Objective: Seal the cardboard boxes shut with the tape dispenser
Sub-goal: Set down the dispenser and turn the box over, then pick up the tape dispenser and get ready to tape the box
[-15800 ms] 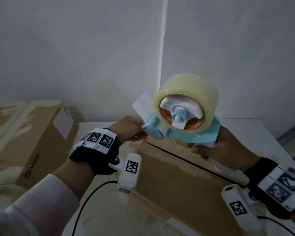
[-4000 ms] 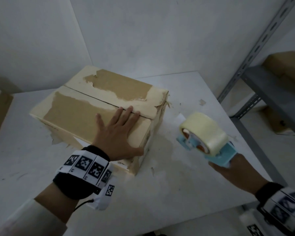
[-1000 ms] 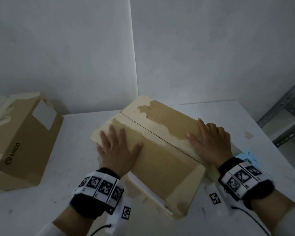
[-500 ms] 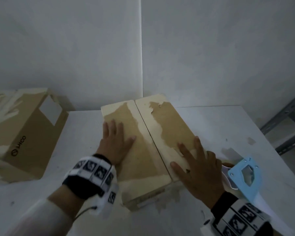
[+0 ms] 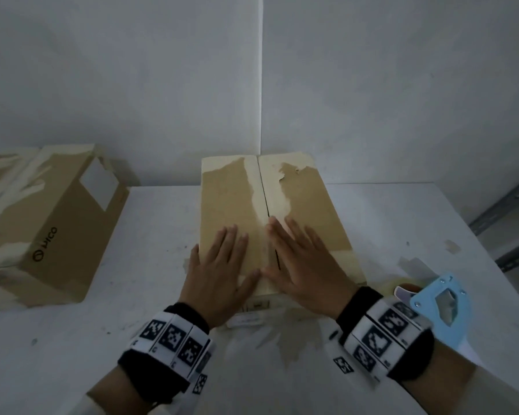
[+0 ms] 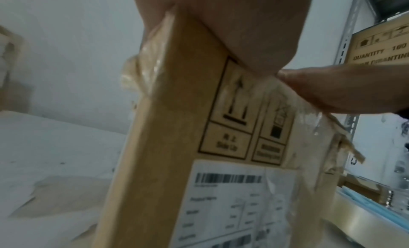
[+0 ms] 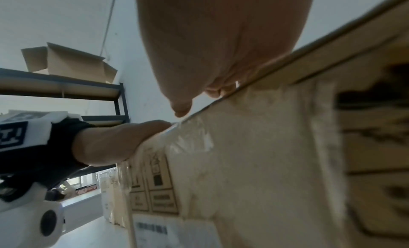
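A worn cardboard box [image 5: 234,199] lies on the white table [image 5: 102,339], its two top flaps closed and the centre seam running straight away from me. My left hand [image 5: 222,268] lies flat on the left flap with straight fingers. My right hand [image 5: 303,262] presses flat on the right flap beside the seam. The box's near end with printed symbols and a barcode label [image 6: 232,195] fills the left wrist view. The blue tape dispenser [image 5: 441,307] rests on the table to the right of my right wrist, untouched.
A second, larger cardboard box [image 5: 42,223] stands at the table's left. Grey metal shelving [image 5: 504,220] rises past the right edge, with boxes on it [image 7: 66,62]. White walls meet in a corner directly behind the box. Paper scraps [image 5: 414,262] stick to the table.
The box has turned so its seam now points straight away from me. Both hands have slid closer together, near the seam at the front end. The dispenser still lies at the right.
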Motion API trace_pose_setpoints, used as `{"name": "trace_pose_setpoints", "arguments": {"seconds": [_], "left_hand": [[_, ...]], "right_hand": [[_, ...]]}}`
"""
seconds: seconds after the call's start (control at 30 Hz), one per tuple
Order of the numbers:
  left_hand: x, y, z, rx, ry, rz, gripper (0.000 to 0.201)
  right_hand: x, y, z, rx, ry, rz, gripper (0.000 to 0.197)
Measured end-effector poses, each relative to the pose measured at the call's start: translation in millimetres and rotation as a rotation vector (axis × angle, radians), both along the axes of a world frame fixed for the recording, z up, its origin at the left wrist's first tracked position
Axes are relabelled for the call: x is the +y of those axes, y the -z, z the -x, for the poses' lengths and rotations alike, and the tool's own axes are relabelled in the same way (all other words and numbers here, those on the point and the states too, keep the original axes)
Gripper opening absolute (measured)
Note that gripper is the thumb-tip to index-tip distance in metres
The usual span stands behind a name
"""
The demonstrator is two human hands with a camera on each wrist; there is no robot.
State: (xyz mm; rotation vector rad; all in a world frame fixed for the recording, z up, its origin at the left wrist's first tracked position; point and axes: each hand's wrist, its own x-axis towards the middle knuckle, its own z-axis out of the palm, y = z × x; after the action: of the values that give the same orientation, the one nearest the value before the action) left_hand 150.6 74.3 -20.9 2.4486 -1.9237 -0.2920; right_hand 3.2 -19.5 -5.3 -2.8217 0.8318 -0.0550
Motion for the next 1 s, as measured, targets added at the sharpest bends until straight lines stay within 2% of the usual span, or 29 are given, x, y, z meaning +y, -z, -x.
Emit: {"name": "trace_pose_setpoints", "arguments": {"seconds": [0.1, 0.2, 0.3, 0.5, 0.6, 0.7, 0.8, 0.87, 0.9, 1.0], "left_hand": [[-5.2, -1.5, -5.1, 0.005, 0.022, 0.038, 0.082], [-12.3, 0.4, -10.2, 0.008, 0.047, 0.053, 0.086], [-19.9, -1.4, -13.1, -0.013, 0.055, 0.046, 0.086], [-23.2, -7.5, -11.6, -0.054, 0.168, -0.013, 0.083], [-16.8, -4.7, -1.6, -0.118, 0.204, -0.016, 0.064], [-15.8, -3.8, 4.5, -0.120, 0.192, 0.038, 0.063], [-17.8, -2.1, 6.9, -0.084, 0.199, 0.144, 0.051], [-18.9, -0.6, 8.4, -0.040, 0.184, 0.170, 0.048], [-19.7, 0.9, 8.7, -0.044, 0.169, 0.172, 0.050], [-21.8, 0.4, 11.2, -0.086, 0.082, 0.129, 0.061]], "right_hand": [[-2.4, -0.1, -13.1, 0.104, -0.013, -0.115, 0.101], [9.4, 7.3, -7.6, 0.072, -0.015, -0.075, 0.093], [20.8, 19.1, 7.2, 0.083, 0.029, 0.008, 0.075], [27.2, 30.7, 36.9, -0.121, -0.139, 0.062, 0.057], [29.9, 29.8, 62.0, -0.318, -0.159, -0.036, 0.044], [22.4, 37.8, 104.2, -0.474, 0.046, -0.044, 0.048], [6.7, 51.9, 156.1, -0.491, 0.316, -0.006, 0.054], [-4.8, 63.1, 188.1, -0.401, 0.477, 0.049, 0.063], [-8.8, 69.6, 202.4, -0.312, 0.554, 0.044, 0.074], [-13.1, 88.3, 234.8, -0.052, 0.776, -0.111, 0.106]]}}
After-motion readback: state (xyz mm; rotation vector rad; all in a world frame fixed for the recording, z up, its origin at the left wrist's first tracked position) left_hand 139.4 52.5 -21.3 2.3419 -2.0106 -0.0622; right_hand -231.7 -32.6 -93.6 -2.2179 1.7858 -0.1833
